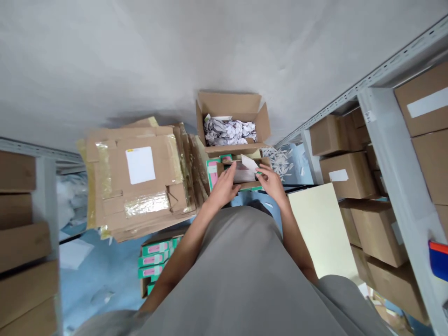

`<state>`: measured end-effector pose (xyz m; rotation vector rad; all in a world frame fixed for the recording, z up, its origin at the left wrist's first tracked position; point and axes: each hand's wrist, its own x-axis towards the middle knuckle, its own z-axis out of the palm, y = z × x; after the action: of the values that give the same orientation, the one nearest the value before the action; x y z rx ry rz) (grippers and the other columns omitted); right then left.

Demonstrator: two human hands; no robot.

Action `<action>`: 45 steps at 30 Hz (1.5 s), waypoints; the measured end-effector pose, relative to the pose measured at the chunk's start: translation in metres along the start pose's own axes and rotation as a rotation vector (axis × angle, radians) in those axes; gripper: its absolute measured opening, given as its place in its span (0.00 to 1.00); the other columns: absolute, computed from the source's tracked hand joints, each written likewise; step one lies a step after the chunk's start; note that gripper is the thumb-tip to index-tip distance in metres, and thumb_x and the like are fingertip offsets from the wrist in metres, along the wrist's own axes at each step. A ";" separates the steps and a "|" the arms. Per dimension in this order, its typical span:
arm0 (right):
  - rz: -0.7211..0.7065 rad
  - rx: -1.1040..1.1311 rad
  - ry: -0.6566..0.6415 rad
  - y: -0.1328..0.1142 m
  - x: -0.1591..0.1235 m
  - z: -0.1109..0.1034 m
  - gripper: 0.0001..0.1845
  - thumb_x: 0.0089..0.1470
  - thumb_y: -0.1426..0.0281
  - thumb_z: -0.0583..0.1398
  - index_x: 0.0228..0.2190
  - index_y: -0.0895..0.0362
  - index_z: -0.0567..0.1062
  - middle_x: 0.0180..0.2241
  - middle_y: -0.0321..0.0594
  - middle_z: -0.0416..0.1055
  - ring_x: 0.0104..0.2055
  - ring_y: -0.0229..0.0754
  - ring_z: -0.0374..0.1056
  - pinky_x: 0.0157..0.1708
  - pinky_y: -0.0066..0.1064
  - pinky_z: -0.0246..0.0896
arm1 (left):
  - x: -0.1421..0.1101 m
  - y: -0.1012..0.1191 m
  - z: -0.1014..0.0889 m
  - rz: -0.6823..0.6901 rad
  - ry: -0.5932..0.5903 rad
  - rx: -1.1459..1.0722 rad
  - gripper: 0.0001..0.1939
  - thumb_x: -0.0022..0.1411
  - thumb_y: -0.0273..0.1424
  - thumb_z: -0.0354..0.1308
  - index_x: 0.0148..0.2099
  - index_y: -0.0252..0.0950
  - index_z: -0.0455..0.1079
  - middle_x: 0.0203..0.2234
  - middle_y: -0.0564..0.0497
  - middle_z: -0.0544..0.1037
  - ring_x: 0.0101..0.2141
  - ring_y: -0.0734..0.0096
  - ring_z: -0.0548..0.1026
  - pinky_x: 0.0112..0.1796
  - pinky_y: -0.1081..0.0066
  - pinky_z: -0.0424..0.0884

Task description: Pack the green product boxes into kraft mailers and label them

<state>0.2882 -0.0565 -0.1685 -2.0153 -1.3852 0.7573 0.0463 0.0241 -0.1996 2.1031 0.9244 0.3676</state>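
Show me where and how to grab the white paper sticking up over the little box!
Pinch the paper by its upper edge, probably best from above, one finger on each face. It looks thin and flat, and it tilts up over the box with that edge free. The right grip is at its lower right end, so the top looks easier.

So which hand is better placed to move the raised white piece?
Probably the right hand: it is at the white piece, while the left hand is at the left end of the small box.
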 end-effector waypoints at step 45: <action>1.103 0.190 1.098 0.319 -0.491 -0.132 0.14 0.68 0.58 0.57 0.39 0.54 0.78 0.42 0.54 0.86 0.45 0.55 0.83 0.47 0.40 0.73 | 0.035 0.341 0.460 0.306 -0.723 0.284 0.14 0.68 0.25 0.63 0.54 0.41 0.81 0.48 0.48 0.89 0.47 0.62 0.86 0.47 0.71 0.74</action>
<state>0.4332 -0.6338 -0.2471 -2.3130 0.4423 0.0367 0.4814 -0.3479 -0.2374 2.3743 0.2360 -0.3883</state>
